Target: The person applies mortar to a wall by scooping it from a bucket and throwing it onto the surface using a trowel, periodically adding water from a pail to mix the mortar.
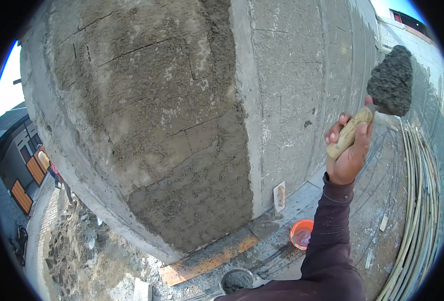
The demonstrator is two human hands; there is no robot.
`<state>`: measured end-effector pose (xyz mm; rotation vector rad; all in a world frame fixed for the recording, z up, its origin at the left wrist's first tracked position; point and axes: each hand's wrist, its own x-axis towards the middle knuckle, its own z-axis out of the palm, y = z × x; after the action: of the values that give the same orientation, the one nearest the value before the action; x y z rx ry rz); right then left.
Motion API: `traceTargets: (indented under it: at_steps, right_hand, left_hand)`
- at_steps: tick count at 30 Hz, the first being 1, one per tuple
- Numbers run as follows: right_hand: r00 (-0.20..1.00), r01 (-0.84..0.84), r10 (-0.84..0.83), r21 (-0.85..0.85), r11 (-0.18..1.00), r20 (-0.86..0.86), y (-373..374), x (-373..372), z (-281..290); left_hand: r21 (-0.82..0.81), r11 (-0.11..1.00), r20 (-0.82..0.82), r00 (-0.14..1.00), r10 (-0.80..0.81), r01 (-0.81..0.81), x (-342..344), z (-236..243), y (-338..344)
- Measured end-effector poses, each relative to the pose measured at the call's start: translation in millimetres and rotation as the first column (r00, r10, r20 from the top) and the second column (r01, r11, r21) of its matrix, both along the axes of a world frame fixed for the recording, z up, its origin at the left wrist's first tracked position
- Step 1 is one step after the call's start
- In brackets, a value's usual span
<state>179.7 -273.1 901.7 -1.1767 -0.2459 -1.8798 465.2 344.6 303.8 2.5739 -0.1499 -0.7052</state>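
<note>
My right hand [349, 145] is raised at the right, its fingers wrapped round the wooden handle of a trowel [351, 131]. A thick heap of wet grey mortar [393, 80] covers the trowel's blade, which points up and away from the wall. To the left stands a block wall [146, 90]; its lower part carries a darker, fresh-looking coat of mortar [197, 205]. My left hand does not show. A dark sleeve crosses the lower edge beside a bucket of mortar [238, 281].
An orange bucket [301, 235] stands on the ground near my forearm. A float [279, 197] leans against the wall's foot. An orange-stained board [212, 261] lies along its base. Bamboo poles [417, 200] are stacked at the right. A person [51, 168] is far left, beyond rubble [76, 241].
</note>
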Motion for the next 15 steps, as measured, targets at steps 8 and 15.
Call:
traceTargets:
  at_steps: [8,15]
  right_hand:
    - [0.461,0.872,-0.834,0.019,0.489,0.303,-44.7,-67.0,-0.9]
    - [0.673,0.725,-0.694,-0.044,0.687,0.257,-114.7,141.2,-72.0]
  left_hand:
    - [-0.097,0.984,-0.060,0.986,-0.155,0.148,17.3,7.6,-100.4]
    - [-0.132,0.975,-0.103,0.976,-0.194,0.180,29.0,15.3,-132.1]
